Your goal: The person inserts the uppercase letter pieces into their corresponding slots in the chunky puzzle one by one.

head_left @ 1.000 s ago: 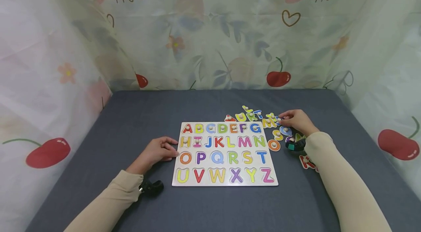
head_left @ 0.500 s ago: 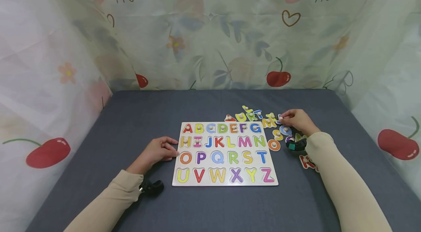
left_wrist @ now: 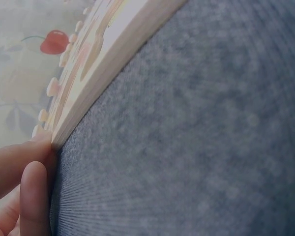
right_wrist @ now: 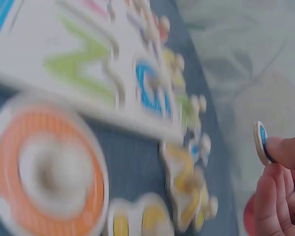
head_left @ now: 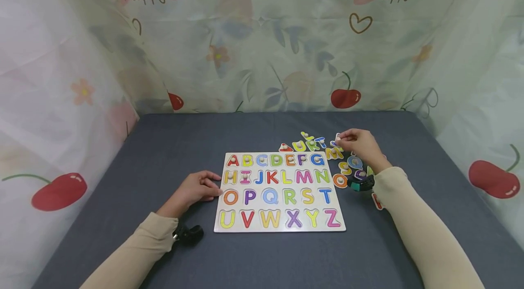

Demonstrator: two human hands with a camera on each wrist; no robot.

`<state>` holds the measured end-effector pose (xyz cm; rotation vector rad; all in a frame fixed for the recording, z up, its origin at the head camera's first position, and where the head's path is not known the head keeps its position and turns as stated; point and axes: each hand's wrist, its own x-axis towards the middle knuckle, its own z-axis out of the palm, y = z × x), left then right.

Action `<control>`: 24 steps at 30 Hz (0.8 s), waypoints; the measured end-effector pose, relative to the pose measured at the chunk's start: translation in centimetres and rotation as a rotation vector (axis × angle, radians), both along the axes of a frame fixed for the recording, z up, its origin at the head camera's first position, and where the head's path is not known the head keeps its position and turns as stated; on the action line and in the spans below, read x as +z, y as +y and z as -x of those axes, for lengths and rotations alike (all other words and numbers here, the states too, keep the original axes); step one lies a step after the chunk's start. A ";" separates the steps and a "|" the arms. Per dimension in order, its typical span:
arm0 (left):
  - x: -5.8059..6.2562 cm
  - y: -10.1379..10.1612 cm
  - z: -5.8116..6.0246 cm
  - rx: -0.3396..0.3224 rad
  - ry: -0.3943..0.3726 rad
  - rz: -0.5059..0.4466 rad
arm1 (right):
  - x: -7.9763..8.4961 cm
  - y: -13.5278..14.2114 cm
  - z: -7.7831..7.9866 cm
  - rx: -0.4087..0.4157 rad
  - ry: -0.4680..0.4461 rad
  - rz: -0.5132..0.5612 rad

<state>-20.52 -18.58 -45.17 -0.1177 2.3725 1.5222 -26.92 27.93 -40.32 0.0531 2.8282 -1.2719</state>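
A white alphabet puzzle board (head_left: 280, 230) lies on the table, with knobbed letters seated along its top row and at the start of the second. My left hand (head_left: 199, 187) rests at the board's left edge; in the left wrist view its fingertips (left_wrist: 33, 152) touch the rim. Above the loose pieces behind the board's right corner, my right hand (head_left: 360, 143) pinches a blue letter piece (right_wrist: 261, 140) between thumb and fingers. That piece is seen edge-on, so its letter cannot be told. An orange O piece (head_left: 340, 181) lies beside the board's right edge.
Loose letters lie around the board's far right corner, among them a yellow U (head_left: 299, 145), a blue T (head_left: 320, 142), a yellow M (head_left: 334, 153) and a blue Q (head_left: 355, 163). A red piece (head_left: 377, 201) is partly under the right forearm. Patterned curtains (head_left: 262, 52) surround the table.
My right hand has lifted the blue letter piece and moved left and slightly away with it, over the other loose letters. The left hand and the board have stayed put.
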 end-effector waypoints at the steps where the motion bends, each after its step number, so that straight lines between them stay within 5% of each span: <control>1: 0.0 0.0 0.0 0.000 0.000 -0.001 | 0.2 -0.5 -0.1 0.000 0.004 0.014; 17: 0.0 0.2 -0.2 0.004 0.009 0.010 | 0.3 -8.3 -2.0 0.122 0.111 0.201; 24: 0.0 0.1 -0.2 0.002 0.009 0.013 | -0.6 -11.5 -2.5 0.181 0.092 0.180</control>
